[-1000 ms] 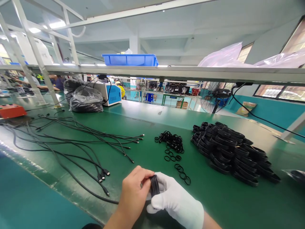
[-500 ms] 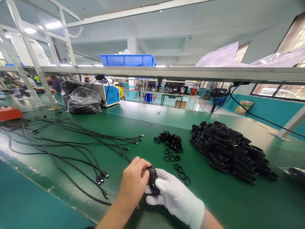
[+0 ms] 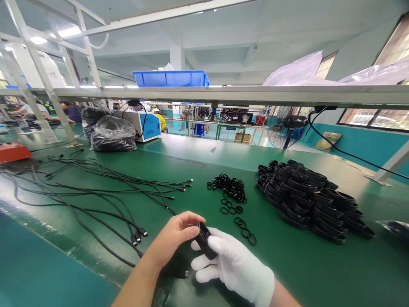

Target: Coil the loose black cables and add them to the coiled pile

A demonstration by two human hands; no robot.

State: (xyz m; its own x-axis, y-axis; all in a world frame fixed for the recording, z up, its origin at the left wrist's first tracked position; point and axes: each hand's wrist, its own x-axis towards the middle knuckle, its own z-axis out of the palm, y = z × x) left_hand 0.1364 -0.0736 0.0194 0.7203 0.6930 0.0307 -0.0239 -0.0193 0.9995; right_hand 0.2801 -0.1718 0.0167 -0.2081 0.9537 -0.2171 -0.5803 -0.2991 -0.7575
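A coiled black cable is held between both hands above the green table. My bare left hand pinches the coil's upper left edge with thumb and fingers. My right hand, in a white glove, grips the coil's right side between thumb and fingers, its lower fingers reaching out beneath. A cable plug with a metal tip shows below the coil. Left of my hands lie loose black cables with plugs at their ends. Several small black rings lie just beyond my right hand.
A heap of black rings lies past my hands, and a large pile of coiled black cables is at right. Bagged black goods and a blue-white machine stand at back left. A shelf with a blue tray spans above.
The coil has tilted and turned between my hands. My left hand has shifted slightly left with its thumb stretched along the coil. The plug below is now more exposed.
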